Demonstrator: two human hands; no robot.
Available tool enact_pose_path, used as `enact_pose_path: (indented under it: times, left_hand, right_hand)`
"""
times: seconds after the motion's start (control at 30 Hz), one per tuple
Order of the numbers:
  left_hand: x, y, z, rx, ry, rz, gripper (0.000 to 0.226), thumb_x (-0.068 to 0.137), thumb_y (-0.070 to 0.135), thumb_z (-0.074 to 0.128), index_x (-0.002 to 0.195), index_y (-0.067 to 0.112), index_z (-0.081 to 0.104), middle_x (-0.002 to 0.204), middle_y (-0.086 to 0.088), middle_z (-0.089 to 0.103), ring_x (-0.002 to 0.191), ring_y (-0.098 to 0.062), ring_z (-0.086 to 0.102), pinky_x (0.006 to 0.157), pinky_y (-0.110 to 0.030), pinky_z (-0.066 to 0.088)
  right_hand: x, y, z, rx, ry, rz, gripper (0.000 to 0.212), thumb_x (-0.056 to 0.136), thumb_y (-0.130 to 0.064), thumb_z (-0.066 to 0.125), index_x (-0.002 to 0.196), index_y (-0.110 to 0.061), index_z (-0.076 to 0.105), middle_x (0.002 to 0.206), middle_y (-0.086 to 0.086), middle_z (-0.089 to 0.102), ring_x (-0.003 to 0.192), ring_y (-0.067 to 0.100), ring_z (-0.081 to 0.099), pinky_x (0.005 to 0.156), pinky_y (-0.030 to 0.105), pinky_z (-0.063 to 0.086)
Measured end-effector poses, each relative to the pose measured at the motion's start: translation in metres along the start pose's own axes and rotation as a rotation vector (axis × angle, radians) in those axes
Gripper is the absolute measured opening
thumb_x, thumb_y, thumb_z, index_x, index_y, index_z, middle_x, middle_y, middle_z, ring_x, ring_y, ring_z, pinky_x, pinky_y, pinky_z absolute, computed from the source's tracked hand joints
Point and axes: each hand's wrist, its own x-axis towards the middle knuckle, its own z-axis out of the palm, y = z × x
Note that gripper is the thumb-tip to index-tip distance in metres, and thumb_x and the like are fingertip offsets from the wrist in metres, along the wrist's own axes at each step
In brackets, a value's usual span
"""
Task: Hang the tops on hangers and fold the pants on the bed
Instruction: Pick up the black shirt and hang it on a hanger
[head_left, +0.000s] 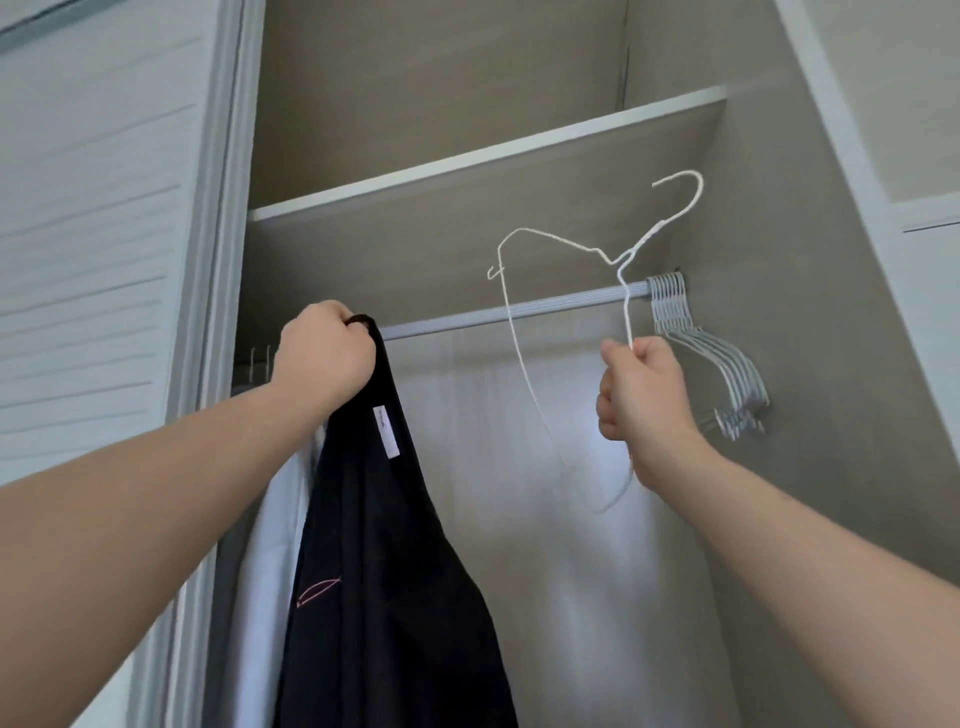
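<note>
- Hanging limp from the left hand (324, 356), a black top (395, 571) is held up in front of the wardrobe rail (519, 312), towards the rail's left end. That hand's fingers are curled tight round a narrow strap or neck edge at the top's highest point.
- The cloth is judged soft, light and floppy, since it falls in long loose folds with a white label (385, 431) turned outward. It is best taken at the shoulder or neckline, where a seam gives something firm, and spread open there for the hanger.
- A white wire hanger (644, 240) is gripped in the right hand (644, 400), the fingers closed round one thin wire arm below the neck. Its hook is pointed up and to the right, clear of the rail.
- The hanger is judged light, thin and easily bent, and probably smooth under cloth, so a narrow strap could slide off a sloping arm.
- A bunch of grey hangers (711, 364) is hung at the rail's right end.
- A white garment (270, 545) is seen behind the black top, a shelf (493, 150) above the rail, and a slatted door (88, 260) at the left.
</note>
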Motion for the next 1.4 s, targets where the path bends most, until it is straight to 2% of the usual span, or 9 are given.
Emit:
enact_pose_path:
  times: [0.07,0.17,0.27,0.4,0.73,0.97,1.07,1.23,1.4]
  left_hand:
    - [-0.008,0.006,-0.02,0.04,0.007,-0.033,0.025,0.097,0.018,0.047,0.086,0.0,0.061,0.072,-0.005,0.055,0.062,-0.017,0.046,0.054,-0.033,0.033]
    - [-0.015,0.018,-0.049,0.105,0.021,-0.05,0.025,0.096,0.014,0.046,0.083,-0.002,0.059,0.069,-0.009,0.05,0.057,-0.017,0.042,0.049,-0.028,0.031]
    - [-0.022,0.038,-0.09,0.161,0.062,-0.072,0.024,0.096,0.014,0.045,0.078,0.001,0.056,0.069,-0.01,0.051,0.06,-0.023,0.047,0.05,-0.03,0.033]
    - [-0.031,0.068,-0.146,0.315,0.148,-0.087,0.023,0.095,0.015,0.044,0.075,0.005,0.05,0.067,-0.009,0.049,0.058,-0.023,0.045,0.05,-0.03,0.031]
    - [-0.087,0.144,-0.297,0.687,0.349,-0.152,0.013,0.092,0.009,0.043,0.088,0.006,0.055,0.072,-0.006,0.051,0.069,-0.027,0.049,0.06,-0.031,0.039]
    - [-0.143,0.212,-0.434,0.938,0.472,-0.18,0.019,0.093,0.014,0.042,0.095,0.007,0.06,0.078,-0.003,0.055,0.065,-0.019,0.049,0.053,-0.028,0.036]
    - [-0.173,0.248,-0.499,1.037,0.505,-0.215,0.019,0.093,0.013,0.044,0.097,0.01,0.062,0.08,-0.002,0.056,0.074,-0.024,0.052,0.058,-0.029,0.037]
    - [-0.227,0.316,-0.607,1.167,0.544,-0.296,0.023,0.09,0.01,0.045,0.093,0.005,0.068,0.087,-0.011,0.065,0.076,-0.029,0.056,0.062,-0.03,0.042]
    - [-0.29,0.371,-0.703,1.078,0.597,-0.444,0.016,0.085,0.006,0.044,0.082,0.01,0.059,0.077,-0.011,0.045,0.071,-0.025,0.042,0.063,-0.036,0.039]
  right_hand:
    - [-0.01,-0.017,0.008,0.081,-0.071,0.004,0.024,0.1,-0.021,0.052,0.084,-0.019,0.035,0.047,-0.007,0.033,0.035,0.009,0.025,0.036,0.019,0.021]
    - [-0.014,-0.043,0.019,0.175,-0.174,0.0,0.03,0.102,-0.026,0.053,0.081,-0.018,0.033,0.043,-0.009,0.026,0.034,0.009,0.023,0.036,0.018,0.021]
    - [-0.021,-0.064,0.025,0.23,-0.223,0.0,0.021,0.106,-0.025,0.044,0.088,-0.015,0.04,0.041,-0.009,0.026,0.031,0.008,0.021,0.037,0.014,0.018]
    - [-0.045,-0.082,0.028,0.337,-0.343,0.013,0.029,0.108,-0.026,0.037,0.082,-0.016,0.044,0.041,-0.007,0.027,0.03,0.008,0.019,0.039,0.011,0.016]
    - [-0.15,-0.141,0.017,0.623,-0.656,0.094,0.035,0.107,-0.023,0.041,0.075,-0.012,0.05,0.045,-0.005,0.027,0.033,0.008,0.019,0.037,0.014,0.016]
    - [-0.223,-0.212,0.029,0.824,-0.858,0.113,0.034,0.107,-0.025,0.041,0.078,-0.011,0.053,0.049,-0.003,0.029,0.037,0.009,0.022,0.037,0.017,0.018]
    - [-0.264,-0.247,0.036,0.888,-0.917,0.144,0.035,0.107,-0.025,0.042,0.077,-0.012,0.053,0.05,-0.003,0.03,0.037,0.01,0.022,0.038,0.018,0.017]
    - [-0.347,-0.315,0.043,1.051,-1.001,0.212,0.038,0.106,-0.021,0.043,0.069,-0.015,0.053,0.046,-0.005,0.027,0.035,0.011,0.019,0.04,0.013,0.018]
    - [-0.452,-0.372,0.031,1.196,-1.135,0.318,0.045,0.106,-0.023,0.044,0.063,-0.021,0.059,0.046,-0.006,0.027,0.035,0.01,0.019,0.041,0.012,0.02]
